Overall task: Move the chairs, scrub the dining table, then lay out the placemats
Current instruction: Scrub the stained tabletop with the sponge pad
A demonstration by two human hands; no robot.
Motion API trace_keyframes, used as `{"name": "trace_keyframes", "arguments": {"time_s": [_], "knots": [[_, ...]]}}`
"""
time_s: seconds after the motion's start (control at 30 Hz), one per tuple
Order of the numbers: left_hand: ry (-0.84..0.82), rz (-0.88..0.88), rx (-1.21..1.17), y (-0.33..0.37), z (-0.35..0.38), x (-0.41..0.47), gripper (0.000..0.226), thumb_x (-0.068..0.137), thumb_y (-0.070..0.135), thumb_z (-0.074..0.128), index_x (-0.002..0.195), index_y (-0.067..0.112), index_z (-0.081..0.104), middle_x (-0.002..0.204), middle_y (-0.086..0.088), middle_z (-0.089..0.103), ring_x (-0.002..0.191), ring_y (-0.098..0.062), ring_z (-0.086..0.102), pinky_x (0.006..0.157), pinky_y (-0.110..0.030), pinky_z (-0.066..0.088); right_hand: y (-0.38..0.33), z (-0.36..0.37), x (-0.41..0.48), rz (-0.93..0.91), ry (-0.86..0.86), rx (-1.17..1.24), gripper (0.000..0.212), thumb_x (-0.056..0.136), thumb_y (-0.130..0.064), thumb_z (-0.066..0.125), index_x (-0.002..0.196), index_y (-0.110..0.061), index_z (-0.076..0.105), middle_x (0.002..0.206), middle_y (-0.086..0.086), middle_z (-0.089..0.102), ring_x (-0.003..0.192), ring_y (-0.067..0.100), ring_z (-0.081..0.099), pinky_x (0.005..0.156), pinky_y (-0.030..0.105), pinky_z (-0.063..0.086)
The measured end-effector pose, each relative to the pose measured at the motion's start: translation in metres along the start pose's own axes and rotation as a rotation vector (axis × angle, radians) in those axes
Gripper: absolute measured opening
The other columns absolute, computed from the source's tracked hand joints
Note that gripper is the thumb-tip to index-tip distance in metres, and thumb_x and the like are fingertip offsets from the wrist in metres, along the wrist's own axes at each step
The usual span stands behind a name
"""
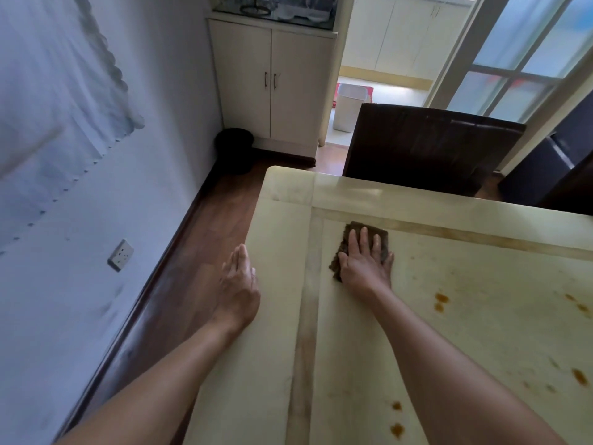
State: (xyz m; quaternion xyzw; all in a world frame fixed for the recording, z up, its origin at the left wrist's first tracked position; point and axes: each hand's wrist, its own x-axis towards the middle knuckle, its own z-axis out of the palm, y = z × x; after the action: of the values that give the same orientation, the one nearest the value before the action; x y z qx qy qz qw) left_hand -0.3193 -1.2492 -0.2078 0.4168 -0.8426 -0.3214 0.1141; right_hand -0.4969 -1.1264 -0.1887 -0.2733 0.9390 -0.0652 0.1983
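A pale, glossy dining table (465, 316) fills the lower right of the frame, its far corner near the centre. Just right of centre lies a dark brown scrubbing pad (349, 242), flat on the tabletop beside a darker inlaid band. The right hand (364, 264) presses on the pad with straight, slightly spread fingers. The left hand (239, 284), fingers straight and together, holds nothing and sits at the table's left edge; whether it touches the edge is unclear. Orange-brown stains (441, 301) dot the surface at lower right, well apart from the pad, so scrubbing looks unfinished. A dark chair (426, 146) stands against the table's far edge, upper right.

Risks: the flat hand could slide off the pad on the slick surface, and the stains might smear instead of lifting.

No placemats are visible. Most of the table and the person's body lie outside the frame.
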Motion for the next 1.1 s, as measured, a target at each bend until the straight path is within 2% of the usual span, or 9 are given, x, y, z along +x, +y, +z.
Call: {"name": "trace_keyframes", "arguments": {"time_s": [0.1,0.2,0.27,0.4,0.5,0.63,0.9,1.1], "knots": [[-0.032,0.023,0.009,-0.007,-0.005,-0.029,0.054,0.101,0.015,0.027,0.149,0.0,0.005,0.158,-0.015,0.005,0.147,-0.019,0.004,0.114,-0.018,-0.004,-0.04,0.012,-0.009,-0.134,-0.039,-0.026,0.06,0.101,-0.038,0.021,0.151,-0.024,-0.007,0.157,-0.003,-0.022,0.144,0.021,-0.023,0.115,0.051,-0.013],[-0.055,0.025,0.033,-0.014,-0.007,-0.054,0.065,0.092,0.032,0.012,0.149,0.001,0.004,0.158,-0.014,0.003,0.147,-0.019,0.003,0.108,-0.013,-0.008,-0.078,0.026,-0.023,-0.282,-0.084,-0.05,0.059,0.101,-0.04,0.022,0.152,-0.026,-0.005,0.157,-0.005,-0.021,0.144,0.021,-0.023,0.115,0.05,-0.014],[-0.061,0.033,0.051,-0.018,-0.008,-0.069,0.073,0.083,0.033,0.009,0.148,0.001,0.003,0.158,-0.014,0.003,0.147,-0.018,0.002,0.109,-0.014,-0.008,-0.095,0.037,-0.037,-0.378,-0.105,-0.079,0.059,0.101,-0.04,0.022,0.151,-0.027,-0.005,0.157,-0.007,-0.021,0.144,0.019,-0.023,0.114,0.048,-0.016],[-0.049,0.023,0.004,-0.027,-0.008,-0.092,0.064,0.093,0.032,0.012,0.149,0.003,0.003,0.158,-0.013,0.006,0.147,-0.017,0.004,0.112,-0.017,-0.005,-0.104,0.055,-0.067,-0.51,-0.124,-0.115,0.057,0.101,-0.04,0.022,0.151,-0.03,-0.004,0.157,-0.009,-0.018,0.144,0.017,-0.023,0.115,0.047,-0.017],[-0.014,0.018,0.013,-0.03,-0.008,-0.098,0.069,0.087,0.033,0.014,0.149,0.003,0.007,0.158,-0.013,0.012,0.147,-0.017,0.009,0.113,-0.017,-0.001,-0.099,0.061,-0.083,-0.537,-0.119,-0.124,0.057,0.101,-0.041,0.022,0.151,-0.03,-0.002,0.158,-0.009,-0.016,0.144,0.016,-0.022,0.115,0.046,-0.018],[0.022,0.038,0.042,-0.025,-0.007,-0.099,0.069,0.085,0.029,0.016,0.147,-0.001,0.013,0.156,-0.014,0.016,0.146,-0.018,0.013,0.112,-0.015,-0.001,-0.076,0.053,-0.082,-0.471,-0.093,-0.085,0.057,0.101,-0.042,0.021,0.151,-0.031,-0.002,0.158,-0.01,-0.016,0.144,0.014,-0.021,0.115,0.045,-0.016],[0.045,0.017,0.011,-0.025,-0.005,-0.1,0.068,0.084,0.027,0.021,0.145,-0.004,0.022,0.154,-0.019,0.022,0.145,-0.023,0.02,0.113,-0.017,0.003,0.033,0.024,-0.085,-0.121,-0.021,-0.079,0.057,0.101,-0.04,0.016,0.15,-0.026,-0.01,0.156,-0.007,-0.022,0.143,0.014,-0.023,0.116,0.045,-0.014],[0.027,0.018,0.05,-0.022,-0.006,-0.099,0.071,0.083,0.03,0.017,0.146,-0.002,0.02,0.156,-0.017,0.018,0.146,-0.022,0.016,0.113,-0.018,0.003,0.029,0.026,-0.088,-0.012,-0.028,-0.019,0.059,0.102,-0.038,0.02,0.151,-0.025,-0.009,0.157,-0.006,-0.022,0.144,0.018,-0.023,0.115,0.051,-0.013]]}}
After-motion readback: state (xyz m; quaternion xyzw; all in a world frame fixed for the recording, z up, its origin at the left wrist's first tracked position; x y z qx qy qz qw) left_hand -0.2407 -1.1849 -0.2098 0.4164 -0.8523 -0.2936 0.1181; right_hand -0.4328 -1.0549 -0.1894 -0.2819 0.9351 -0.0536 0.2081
